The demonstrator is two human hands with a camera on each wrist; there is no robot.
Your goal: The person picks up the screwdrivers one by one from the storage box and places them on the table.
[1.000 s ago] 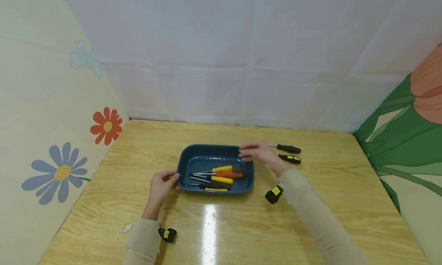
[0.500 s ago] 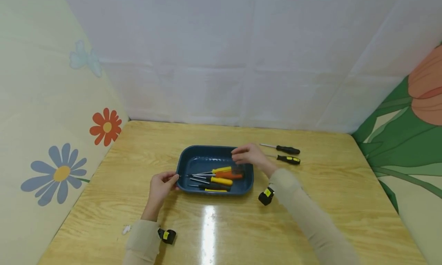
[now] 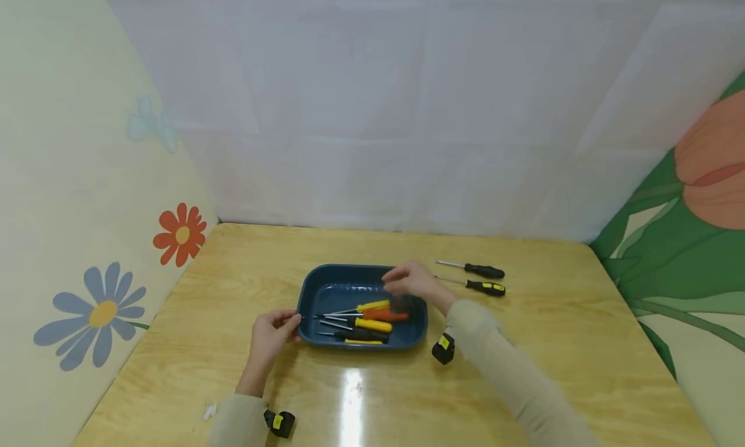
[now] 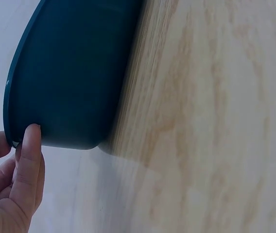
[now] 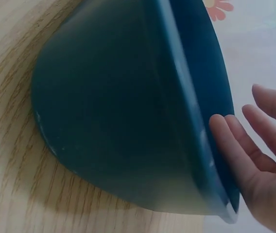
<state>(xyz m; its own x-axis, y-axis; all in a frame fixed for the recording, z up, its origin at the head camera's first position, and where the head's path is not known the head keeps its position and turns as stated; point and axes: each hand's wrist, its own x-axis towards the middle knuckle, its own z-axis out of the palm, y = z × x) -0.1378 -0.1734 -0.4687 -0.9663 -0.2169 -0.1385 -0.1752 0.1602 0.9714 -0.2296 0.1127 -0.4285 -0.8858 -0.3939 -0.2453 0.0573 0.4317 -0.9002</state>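
A dark blue plastic basin (image 3: 343, 275) stands on the table, with several screwdrivers inside it. Among them are a yellow-handled screwdriver (image 3: 374, 325) and an orange-handled screwdriver (image 3: 385, 314). My left hand (image 3: 272, 336) pinches the basin's left rim between thumb and fingers; in the left wrist view the fingers (image 4: 30, 160) lie along the outer wall. Over the far right corner of the basin hovers my right hand (image 3: 416, 282), its fingers loosely extended and holding nothing. The right wrist view shows these fingers (image 5: 232, 148) beside the rim; whether they touch it I cannot tell.
To the right of the basin lie a black screwdriver (image 3: 484, 270) and a black-and-yellow screwdriver (image 3: 485, 288), side by side. A small white scrap (image 3: 210, 411) is on the wooden table (image 3: 582, 343) near the left sleeve. A white cloth backdrop (image 3: 361, 123) hangs behind.
My right hand has shifted left over the basin, uncovering more of the two screwdrivers on the right. The left hand keeps its pinch on the rim. The head view has tilted slightly up.
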